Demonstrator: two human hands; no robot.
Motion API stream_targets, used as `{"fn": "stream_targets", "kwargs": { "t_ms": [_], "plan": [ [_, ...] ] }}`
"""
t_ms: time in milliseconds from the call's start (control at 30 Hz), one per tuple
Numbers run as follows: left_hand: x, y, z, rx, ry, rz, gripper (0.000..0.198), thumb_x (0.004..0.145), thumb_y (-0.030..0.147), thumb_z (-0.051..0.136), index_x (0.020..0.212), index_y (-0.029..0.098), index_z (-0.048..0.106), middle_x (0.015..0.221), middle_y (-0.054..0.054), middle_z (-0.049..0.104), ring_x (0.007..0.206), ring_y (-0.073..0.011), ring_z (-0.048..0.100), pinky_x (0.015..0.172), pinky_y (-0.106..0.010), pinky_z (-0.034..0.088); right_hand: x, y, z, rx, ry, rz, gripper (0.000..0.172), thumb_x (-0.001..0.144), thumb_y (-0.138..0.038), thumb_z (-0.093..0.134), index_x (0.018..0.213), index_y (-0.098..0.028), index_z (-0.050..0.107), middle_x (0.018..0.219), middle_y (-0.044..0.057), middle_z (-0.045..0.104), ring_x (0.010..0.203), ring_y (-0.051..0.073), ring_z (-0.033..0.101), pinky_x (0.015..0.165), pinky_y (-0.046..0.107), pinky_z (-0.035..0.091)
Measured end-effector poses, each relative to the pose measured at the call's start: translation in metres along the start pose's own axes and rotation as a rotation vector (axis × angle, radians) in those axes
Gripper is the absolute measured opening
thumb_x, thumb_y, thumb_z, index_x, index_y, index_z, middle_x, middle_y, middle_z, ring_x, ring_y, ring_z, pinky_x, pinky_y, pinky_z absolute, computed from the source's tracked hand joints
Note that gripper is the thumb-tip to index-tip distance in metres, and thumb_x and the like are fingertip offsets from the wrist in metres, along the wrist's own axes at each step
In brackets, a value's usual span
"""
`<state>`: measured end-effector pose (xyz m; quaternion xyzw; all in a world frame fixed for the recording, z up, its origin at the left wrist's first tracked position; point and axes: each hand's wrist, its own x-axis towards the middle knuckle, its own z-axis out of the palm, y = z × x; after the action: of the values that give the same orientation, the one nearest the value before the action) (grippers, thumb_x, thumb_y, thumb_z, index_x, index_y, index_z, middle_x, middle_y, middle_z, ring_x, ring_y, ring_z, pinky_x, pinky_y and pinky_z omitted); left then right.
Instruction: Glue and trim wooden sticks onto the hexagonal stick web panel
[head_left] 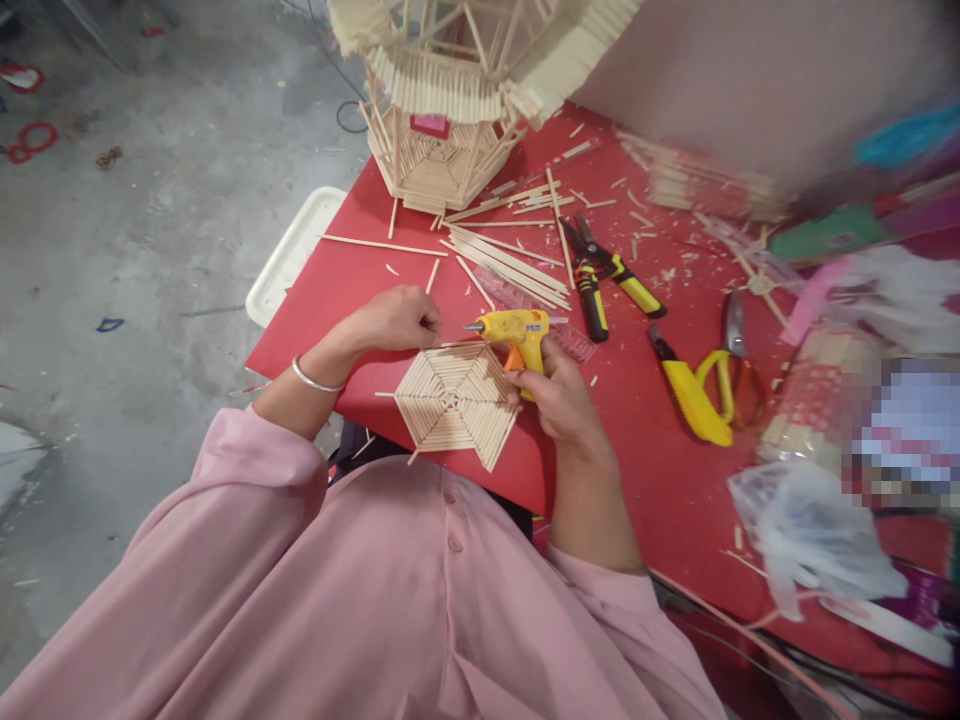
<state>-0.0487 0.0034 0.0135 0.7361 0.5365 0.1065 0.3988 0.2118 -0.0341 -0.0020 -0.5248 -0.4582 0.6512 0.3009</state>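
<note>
My right hand grips a yellow hot glue gun with an orange trigger, its nozzle pointing left. Just below the gun, at the table's front edge, lies a hexagonal panel made of thin wooden sticks laid in rings, with a few stick ends jutting out on the left. My right fingers are close to the panel's right side. Near its upper left corner, my left hand is closed with fingers curled together, close to the nozzle. Whatever those fingers pinch, if anything, is too small to make out.
Loose sticks and scraps lie across the red table. A large stick structure stands behind. Cutting pliers, a yellow-handled cutter, scissors and plastic bags are to the right.
</note>
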Motion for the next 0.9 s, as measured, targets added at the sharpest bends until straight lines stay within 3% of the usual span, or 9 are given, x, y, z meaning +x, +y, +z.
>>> {"fn": "stream_targets", "kwargs": {
  "t_ms": [900],
  "plan": [
    [0.0001, -0.0005, 0.0006, 0.003, 0.001, 0.005, 0.016, 0.071, 0.024, 0.063, 0.072, 0.015, 0.077, 0.075, -0.003, 0.074, 0.07, -0.0157, 0.064, 0.063, -0.026, 0.043, -0.001, -0.0009, -0.0011, 0.0, -0.004, -0.009, 0.039, 0.068, -0.027, 0.071, 0.104, -0.026, 0.057, 0.069, -0.009, 0.057, 0.044, 0.008, 0.049, 0.041, 0.024, 0.041]
  ]
}}
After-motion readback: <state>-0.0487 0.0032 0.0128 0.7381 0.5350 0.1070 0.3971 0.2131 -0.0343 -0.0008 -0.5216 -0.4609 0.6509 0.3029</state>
